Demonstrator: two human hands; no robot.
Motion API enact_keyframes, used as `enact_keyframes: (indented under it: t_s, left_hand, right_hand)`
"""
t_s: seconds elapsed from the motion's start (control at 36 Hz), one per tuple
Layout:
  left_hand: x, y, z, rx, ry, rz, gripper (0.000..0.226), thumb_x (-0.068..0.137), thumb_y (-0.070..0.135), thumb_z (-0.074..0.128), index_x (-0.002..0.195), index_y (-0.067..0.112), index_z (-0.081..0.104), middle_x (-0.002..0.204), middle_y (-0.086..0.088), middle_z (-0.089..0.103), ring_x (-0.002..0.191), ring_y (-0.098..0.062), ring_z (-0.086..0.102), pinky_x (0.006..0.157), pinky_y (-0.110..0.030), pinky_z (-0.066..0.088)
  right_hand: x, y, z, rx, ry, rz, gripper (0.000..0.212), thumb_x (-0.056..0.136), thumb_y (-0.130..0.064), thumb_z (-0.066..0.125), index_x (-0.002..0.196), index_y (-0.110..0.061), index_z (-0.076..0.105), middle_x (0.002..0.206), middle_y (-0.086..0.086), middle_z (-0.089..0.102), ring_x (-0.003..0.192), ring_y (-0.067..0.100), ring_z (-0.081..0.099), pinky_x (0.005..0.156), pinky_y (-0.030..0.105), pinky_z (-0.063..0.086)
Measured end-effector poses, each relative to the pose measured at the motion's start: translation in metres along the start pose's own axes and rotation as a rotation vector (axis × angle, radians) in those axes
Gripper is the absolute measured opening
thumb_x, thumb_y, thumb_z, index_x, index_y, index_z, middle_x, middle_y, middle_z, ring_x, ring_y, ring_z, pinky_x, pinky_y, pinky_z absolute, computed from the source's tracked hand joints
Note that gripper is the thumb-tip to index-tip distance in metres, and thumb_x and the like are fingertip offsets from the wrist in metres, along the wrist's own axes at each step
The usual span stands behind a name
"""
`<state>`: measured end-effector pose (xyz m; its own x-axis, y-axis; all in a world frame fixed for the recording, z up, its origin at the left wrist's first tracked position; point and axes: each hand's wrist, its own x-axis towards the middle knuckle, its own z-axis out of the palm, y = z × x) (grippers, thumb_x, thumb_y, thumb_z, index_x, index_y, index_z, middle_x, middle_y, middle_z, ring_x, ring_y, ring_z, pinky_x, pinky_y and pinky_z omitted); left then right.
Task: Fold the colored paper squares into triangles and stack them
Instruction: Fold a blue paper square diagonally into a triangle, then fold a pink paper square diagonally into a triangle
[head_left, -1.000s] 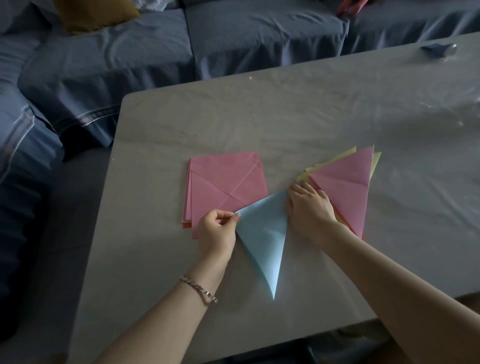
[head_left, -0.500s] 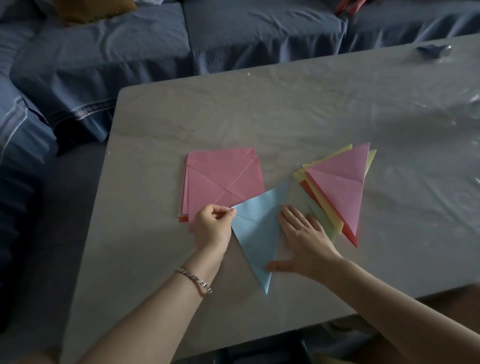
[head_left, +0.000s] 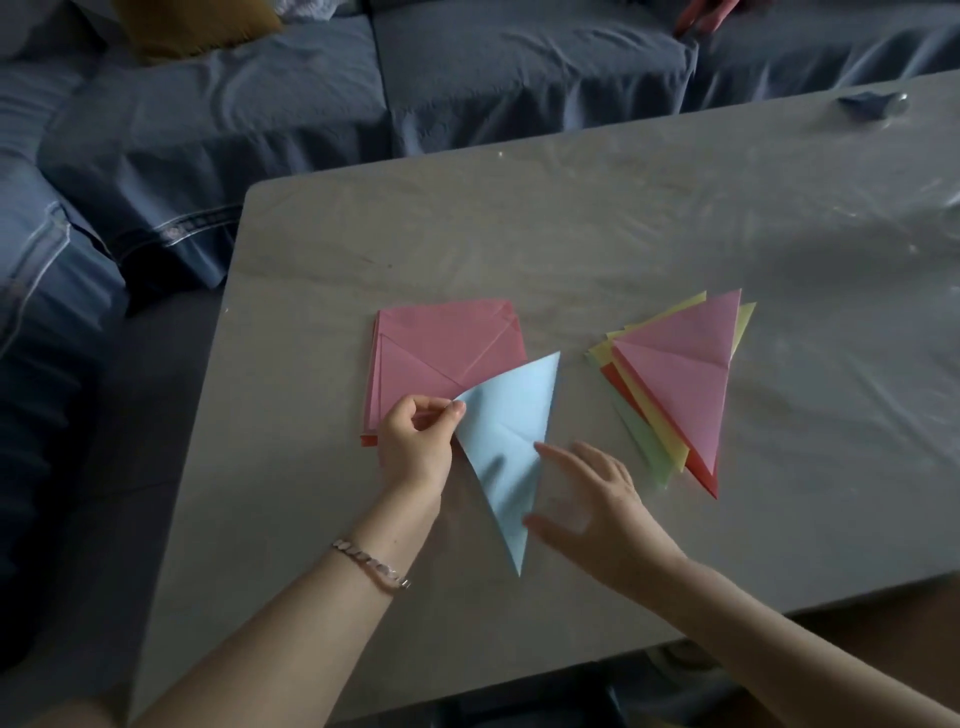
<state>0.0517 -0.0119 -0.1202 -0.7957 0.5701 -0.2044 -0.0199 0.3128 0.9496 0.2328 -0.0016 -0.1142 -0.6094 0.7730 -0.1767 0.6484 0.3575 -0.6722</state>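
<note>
A light blue paper triangle (head_left: 511, 431) lies on the table, its long point toward me. My left hand (head_left: 415, 441) pinches its left corner between thumb and forefinger. My right hand (head_left: 592, 499) is spread just right of the triangle, fingers straight, with fingertips at its right edge. Behind the left hand sits a stack of paper squares (head_left: 441, 348) with a creased pink sheet on top. To the right lies a stack of folded triangles (head_left: 680, 379), pink on top, with yellow, green and red edges showing beneath.
The grey table (head_left: 571, 234) is covered with clear wrinkled plastic. A small dark blue object (head_left: 872, 104) lies at its far right. A blue sofa (head_left: 363, 93) stands behind and to the left of the table.
My right hand slid down the blue triangle's right edge from its top corner toward me, then drew back to the right. The left hand has kept its pinch on the corner.
</note>
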Motion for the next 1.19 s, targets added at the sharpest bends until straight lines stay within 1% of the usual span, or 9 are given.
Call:
enact_keyframes:
  t_s: [0.14,0.31,0.44,0.53,0.61,0.78,0.89,1.0,1.19]
  left_hand:
    - [-0.004,0.030,-0.002,-0.170,-0.023,-0.042,0.021,0.077,0.007,0.072,0.066,0.016,0.056,0.068,-0.003,0.061,0.070,-0.021,0.058,0.068,-0.036,0.053]
    - [-0.011,0.056,0.009,-0.334,-0.137,-0.048,0.019,0.079,0.004,0.068,0.068,0.014,0.056,0.067,-0.003,0.063,0.057,-0.011,0.062,0.059,-0.029,0.056]
    - [-0.008,0.044,0.006,-0.046,-0.419,0.266,0.013,0.081,0.012,0.067,0.074,0.013,0.057,0.065,0.006,0.067,0.064,-0.011,0.064,0.062,-0.028,0.054]
    - [0.008,0.025,-0.010,0.620,-0.544,0.565,0.034,0.077,0.029,0.071,0.105,0.015,0.061,0.118,-0.001,0.062,0.110,-0.013,0.055,0.096,-0.024,0.038]
    - [0.022,0.008,-0.025,1.034,-0.594,0.679,0.071,0.077,0.041,0.069,0.137,0.019,0.039,0.152,0.002,0.023,0.142,-0.013,0.013,0.114,-0.030,0.013]
    - [0.031,-0.013,-0.034,1.030,-0.615,0.585,0.076,0.082,0.043,0.062,0.144,0.025,0.023,0.154,0.007,0.015,0.142,-0.008,0.006,0.115,-0.030,0.006]
    - [0.037,-0.018,-0.033,1.068,-0.592,0.663,0.064,0.089,0.049,0.048,0.143,0.024,0.027,0.153,0.008,0.020,0.142,-0.007,0.011,0.110,-0.023,0.007]
    - [0.039,-0.016,-0.034,1.071,-0.617,0.720,0.088,0.068,0.070,0.016,0.139,0.023,0.038,0.149,0.007,0.030,0.139,-0.007,0.022,0.107,-0.022,0.016]
    - [0.042,-0.017,-0.040,0.835,-0.585,0.634,0.055,0.079,0.030,0.070,0.130,0.020,0.051,0.141,0.003,0.045,0.133,-0.008,0.035,0.112,-0.029,0.024]
  right_hand:
    - [0.007,-0.019,-0.019,0.805,0.048,0.025,0.049,0.077,-0.033,0.053,0.120,-0.050,0.033,0.118,-0.007,0.057,0.102,-0.010,0.056,0.080,0.007,0.045]
    - [0.015,-0.023,-0.034,0.952,0.182,-0.001,0.038,0.078,-0.015,0.059,0.111,-0.035,0.052,0.097,-0.012,0.068,0.086,0.000,0.065,0.070,0.015,0.051]
    - [0.024,-0.009,-0.048,0.851,0.509,0.109,0.025,0.085,-0.001,0.060,0.080,-0.025,0.065,0.064,-0.008,0.063,0.056,-0.002,0.053,0.055,0.011,0.044]
    - [0.031,0.016,-0.062,0.701,0.650,0.188,0.028,0.086,-0.001,0.059,0.080,-0.028,0.064,0.073,0.006,0.056,0.060,0.005,0.046,0.054,0.012,0.038]
    - [0.036,0.037,-0.077,0.460,0.668,0.342,0.019,0.086,-0.009,0.058,0.100,-0.020,0.067,0.086,0.009,0.059,0.057,0.008,0.049,0.052,0.010,0.040]
    - [0.030,0.031,-0.077,0.049,0.544,0.397,0.035,0.083,-0.016,0.060,0.118,-0.018,0.058,0.127,0.012,0.043,0.120,0.028,0.034,0.098,0.036,0.033]
    - [0.030,0.018,-0.058,-0.021,0.475,0.211,0.029,0.080,-0.011,0.063,0.109,-0.013,0.064,0.120,0.011,0.050,0.116,0.030,0.040,0.097,0.035,0.034]
    - [0.032,0.005,-0.041,0.055,0.244,0.127,0.014,0.084,-0.013,0.061,0.093,-0.022,0.065,0.097,-0.003,0.056,0.090,0.014,0.053,0.071,0.014,0.033]
    - [0.037,-0.005,-0.023,0.060,0.105,0.099,0.018,0.087,-0.014,0.057,0.100,-0.020,0.067,0.095,-0.007,0.050,0.086,0.010,0.052,0.072,0.015,0.034]
